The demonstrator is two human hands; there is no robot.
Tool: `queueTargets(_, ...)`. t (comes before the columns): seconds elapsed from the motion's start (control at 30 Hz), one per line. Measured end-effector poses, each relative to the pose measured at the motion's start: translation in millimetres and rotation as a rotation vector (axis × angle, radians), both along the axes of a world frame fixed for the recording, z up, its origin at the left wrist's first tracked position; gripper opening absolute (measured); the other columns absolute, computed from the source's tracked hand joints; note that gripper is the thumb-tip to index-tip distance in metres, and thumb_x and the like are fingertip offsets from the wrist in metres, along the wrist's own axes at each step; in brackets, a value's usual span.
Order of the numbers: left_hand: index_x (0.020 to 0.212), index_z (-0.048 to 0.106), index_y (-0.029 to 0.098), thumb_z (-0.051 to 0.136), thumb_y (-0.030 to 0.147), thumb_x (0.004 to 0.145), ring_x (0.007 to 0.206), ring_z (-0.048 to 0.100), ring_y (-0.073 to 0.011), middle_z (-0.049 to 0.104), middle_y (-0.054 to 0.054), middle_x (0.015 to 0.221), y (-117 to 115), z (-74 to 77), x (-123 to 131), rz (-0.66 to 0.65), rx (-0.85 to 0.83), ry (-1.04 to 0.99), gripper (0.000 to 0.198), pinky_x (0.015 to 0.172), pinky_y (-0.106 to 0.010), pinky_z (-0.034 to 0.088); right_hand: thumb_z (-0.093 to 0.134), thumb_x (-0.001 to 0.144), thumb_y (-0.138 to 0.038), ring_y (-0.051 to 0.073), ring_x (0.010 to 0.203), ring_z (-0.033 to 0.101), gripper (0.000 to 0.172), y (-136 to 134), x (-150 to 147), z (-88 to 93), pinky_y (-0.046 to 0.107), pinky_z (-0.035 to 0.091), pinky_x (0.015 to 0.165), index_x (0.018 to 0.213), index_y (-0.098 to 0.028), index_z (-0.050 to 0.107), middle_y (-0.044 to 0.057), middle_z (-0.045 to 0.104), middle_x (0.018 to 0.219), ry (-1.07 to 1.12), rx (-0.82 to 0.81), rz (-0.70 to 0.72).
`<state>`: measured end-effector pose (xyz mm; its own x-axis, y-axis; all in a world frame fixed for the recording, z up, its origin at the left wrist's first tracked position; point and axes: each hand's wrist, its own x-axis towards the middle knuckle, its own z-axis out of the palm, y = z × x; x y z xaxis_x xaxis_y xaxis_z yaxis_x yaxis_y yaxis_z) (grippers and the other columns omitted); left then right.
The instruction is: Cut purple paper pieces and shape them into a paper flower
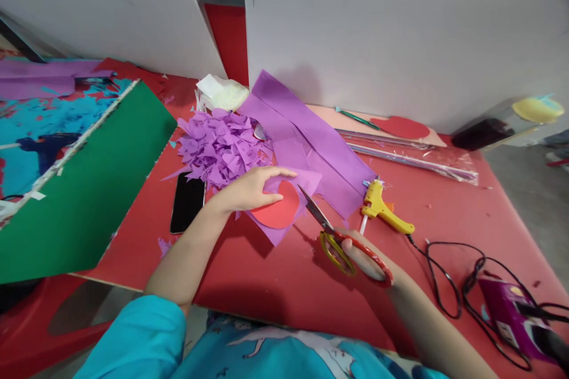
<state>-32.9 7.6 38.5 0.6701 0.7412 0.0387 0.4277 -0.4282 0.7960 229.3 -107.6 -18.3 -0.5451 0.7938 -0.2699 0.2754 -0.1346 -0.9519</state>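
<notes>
My left hand (251, 189) pinches a red paper heart (281, 211) against a piece of purple paper (274, 235), which shows around its edges. In my right hand (362, 251) is a pair of scissors (329, 228) with one red and one yellow handle loop. The blades point up and left, their tips close to the right edge of the purple paper. Whether they touch it I cannot tell. Behind my left hand lies a heap of purple paper scraps (222, 145), and longer purple sheets (311, 130) stretch beyond the heart.
A yellow glue gun (382, 210) with a black cord (448, 284) lies right. A black phone (187, 202) sits left, beside a green board (98, 189). Plastic-wrapped sticks (413, 160), a green pen (360, 119) and a red paper shape (406, 127) lie at the back.
</notes>
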Motion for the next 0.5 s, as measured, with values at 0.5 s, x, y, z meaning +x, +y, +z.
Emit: queueTargets(0.5,0.117,0.055,0.02,0.057,0.009,0.069,0.117,0.052,-0.0188,0.058,-0.003,0.124,3.3,-5.1,-2.1,-0.009,-0.011,-0.024,0.049,0.104,-0.034,0.038,0.032,0.072,-0.079,0.009,0.036,0.039,0.059,0.2,-5.9,3.9,0.023,0.026,0.034,0.065,-0.021,0.039,-0.004,0.04,0.047,-0.013,-0.089,-0.089)
